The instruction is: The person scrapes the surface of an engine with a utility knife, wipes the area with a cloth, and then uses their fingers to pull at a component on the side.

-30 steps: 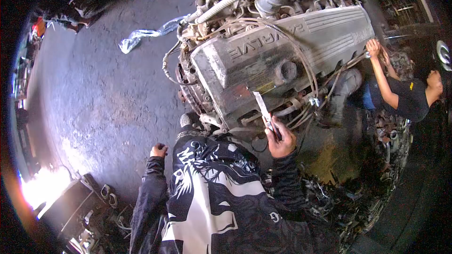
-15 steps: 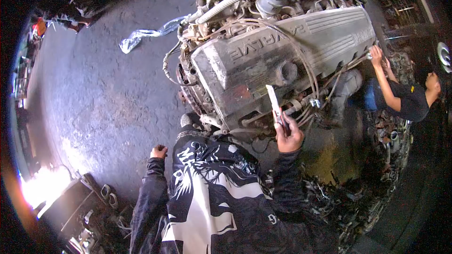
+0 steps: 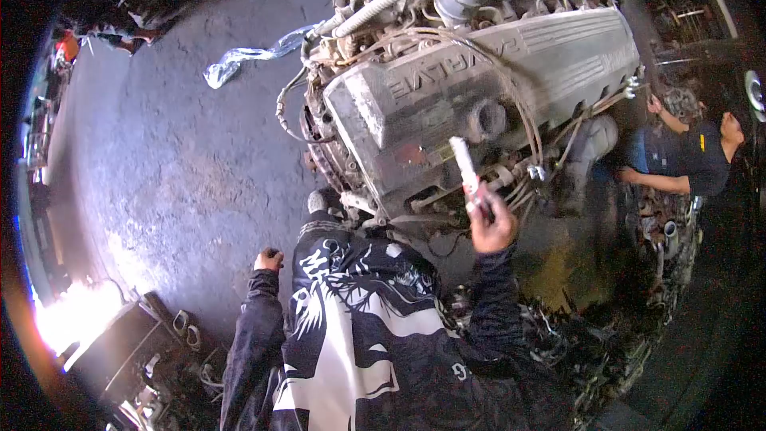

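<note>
My right hand (image 3: 492,223) is closed around the dark and red handle of a tool with a pale flat blade (image 3: 463,161). The blade points up over the near side of a large grimy engine (image 3: 447,88), whose cover has raised lettering and a round opening (image 3: 486,119). Whether the blade touches the engine I cannot tell. At the lower left, my left hand (image 3: 269,258) hangs beside my body over the floor, its fingers curled. What it holds, if anything, is hidden.
A co-worker (image 3: 674,156) in a dark shirt is at the engine's right end. Crumpled clear plastic (image 3: 227,68) lies on the grey floor (image 3: 183,144). Metal parts (image 3: 606,343) are piled at the lower right, and a bright glare (image 3: 76,319) shows at lower left.
My right hand has tilted a little with the tool and blurs slightly. The co-worker's hands have drawn back from the engine's right end and lowered apart. My left hand is nearly unmoved.
</note>
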The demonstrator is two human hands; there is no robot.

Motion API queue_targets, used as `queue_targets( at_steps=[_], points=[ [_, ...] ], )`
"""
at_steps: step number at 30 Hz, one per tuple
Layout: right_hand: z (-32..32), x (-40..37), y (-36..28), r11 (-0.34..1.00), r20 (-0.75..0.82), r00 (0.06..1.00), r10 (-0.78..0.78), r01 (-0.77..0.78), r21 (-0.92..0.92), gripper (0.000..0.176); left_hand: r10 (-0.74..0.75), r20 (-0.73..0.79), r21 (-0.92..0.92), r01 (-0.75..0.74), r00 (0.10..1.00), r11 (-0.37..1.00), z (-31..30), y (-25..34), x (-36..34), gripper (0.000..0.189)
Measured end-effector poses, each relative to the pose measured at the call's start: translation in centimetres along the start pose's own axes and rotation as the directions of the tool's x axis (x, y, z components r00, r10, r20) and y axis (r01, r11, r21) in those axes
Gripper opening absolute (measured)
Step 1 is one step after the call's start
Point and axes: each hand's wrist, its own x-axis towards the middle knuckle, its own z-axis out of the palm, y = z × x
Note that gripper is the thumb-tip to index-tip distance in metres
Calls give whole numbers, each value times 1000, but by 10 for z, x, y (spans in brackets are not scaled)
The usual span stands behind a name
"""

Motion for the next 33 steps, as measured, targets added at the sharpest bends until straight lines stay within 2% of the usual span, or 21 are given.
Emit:
queue_targets(
  at_steps=[1, 2, 3, 5, 6, 7, 9, 11, 12, 15, 18, 20, 22, 23, 26, 28, 30, 33],
  points=[
    [3, 2, 4, 994, -101, 993, 63, -54, 90, 32, -4, 11, -18, 5, 1000, 1000, -1, 2, -2, 21],
    [-4, 2, -4, 996, -9, 1000, 27, -28, -88, 31, -3, 14, 16, 3, 1000, 1000, -2, 7, -5, 21],
    [-3, -3, -3, 997, 109, 992, -56, 61, -41, 30, 3, 12, 16, -3, 1000, 1000, -5, 12, -5, 21],
    [1, -12, -7, 980, 141, 980, -141, 159, -121, 31, -17, 12, -54, 18, 1000, 998, -4, 16, -7, 20],
    [-2, -7, -8, 988, 135, 983, -124, 135, -71, 32, -19, 15, -57, 20, 1000, 998, -2, 17, -6, 20],
    [0, -12, 10, 995, 28, 999, -40, 42, -90, 31, -29, 8, -60, 30, 1000, 998, -1, 18, -5, 23],
    [-1, -8, -11, 995, 56, 998, -22, 28, -97, 30, -44, -6, -62, 44, 999, 997, 0, 16, -9, 25],
    [6, -18, -8, 985, 65, 986, -154, 159, -64, 30, -3, -21, -33, 3, 1000, 999, 1, 13, -6, 25],
    [-1, -17, -7, 968, 94, 980, -176, 189, -166, 31, -8, -8, -18, 8, 1000, 1000, 0, 11, -4, 26],
    [-2, -17, -7, 972, 63, 993, -99, 111, -209, 30, -61, -17, -36, 60, 998, 998, 2, 13, -5, 27],
    [-1, -23, -12, 970, 84, 985, -148, 161, -182, 29, -41, -19, -19, 41, 999, 999, 1, 6, -2, 28],
    [-4, -23, -9, 979, 81, 990, -117, 129, -160, 28, -27, -15, -32, 27, 1000, 999, -4, 10, -3, 28],
    [-3, -21, -3, 984, 67, 994, -91, 100, -147, 28, -73, 12, 105, 72, 997, 992, -6, 23, -7, 29],
    [-3, -23, -3, 984, 69, 994, -90, 99, -147, 28, -76, 12, 105, 74, 997, 992, -6, 25, -8, 29],
    [1, -26, -10, 989, 75, 991, -111, 118, -88, 29, -25, -26, 48, 27, 999, 999, -5, 22, -4, 30],
    [-2, -24, -10, 988, 52, 995, -90, 96, -118, 30, 69, -45, 14, -68, 997, 998, -4, 21, 2, 21],
    [-4, -21, -4, 976, 19, 998, -57, 60, -209, 30, 59, -14, 31, -59, 998, 998, -8, 26, 5, 25],
    [3, -27, -13, 981, 75, 989, -129, 138, -138, 28, 25, 17, 24, -25, 1000, 999, -5, 22, 7, 28]
  ],
)
